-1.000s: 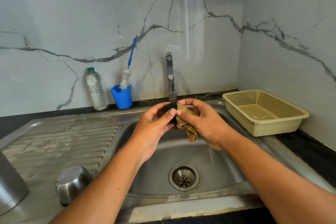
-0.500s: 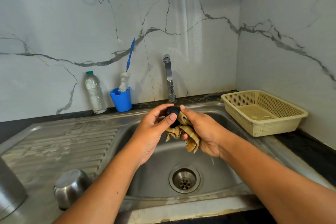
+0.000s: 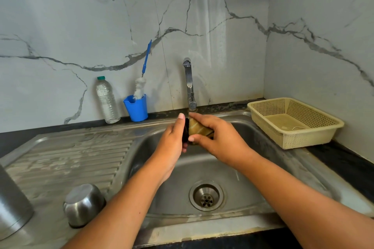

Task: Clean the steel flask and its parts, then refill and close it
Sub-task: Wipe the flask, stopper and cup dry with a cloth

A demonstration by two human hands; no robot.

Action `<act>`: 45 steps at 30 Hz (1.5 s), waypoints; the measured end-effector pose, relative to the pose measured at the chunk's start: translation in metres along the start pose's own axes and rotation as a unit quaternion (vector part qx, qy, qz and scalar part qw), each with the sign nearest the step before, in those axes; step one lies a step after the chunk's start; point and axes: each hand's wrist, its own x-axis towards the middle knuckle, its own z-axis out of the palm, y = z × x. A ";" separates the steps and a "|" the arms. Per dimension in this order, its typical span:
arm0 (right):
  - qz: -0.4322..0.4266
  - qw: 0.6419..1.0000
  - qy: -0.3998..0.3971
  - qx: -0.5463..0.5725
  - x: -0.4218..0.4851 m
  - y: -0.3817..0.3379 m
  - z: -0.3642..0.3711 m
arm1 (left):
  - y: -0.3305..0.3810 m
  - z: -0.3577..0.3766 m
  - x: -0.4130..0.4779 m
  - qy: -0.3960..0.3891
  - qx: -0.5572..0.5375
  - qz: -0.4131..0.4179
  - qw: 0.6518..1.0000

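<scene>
Cloth (image 3: 199, 128) now bunched against black stopper (image 3: 185, 133); brush (image 3: 140, 89) stands in blue cup (image 3: 136, 110).

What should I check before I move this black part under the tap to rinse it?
1. Left grip holds the black part: ok, fingers curl round it over the sink.
2. Right grip holds the cloth against the part: ok.
3. Water at the tap: not ok, no stream shows.
4. Part scrubbed clean: cannot tell, both grips hide most of it.
5. Drain unblocked: ok, the strainer holes show open.
6. Steel cup out of the way: ok, upside down on the drainboard.
</scene>
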 end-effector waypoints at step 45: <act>0.167 0.921 -0.022 0.351 0.002 0.000 0.006 | -0.004 -0.013 0.008 0.074 -0.007 0.128 0.989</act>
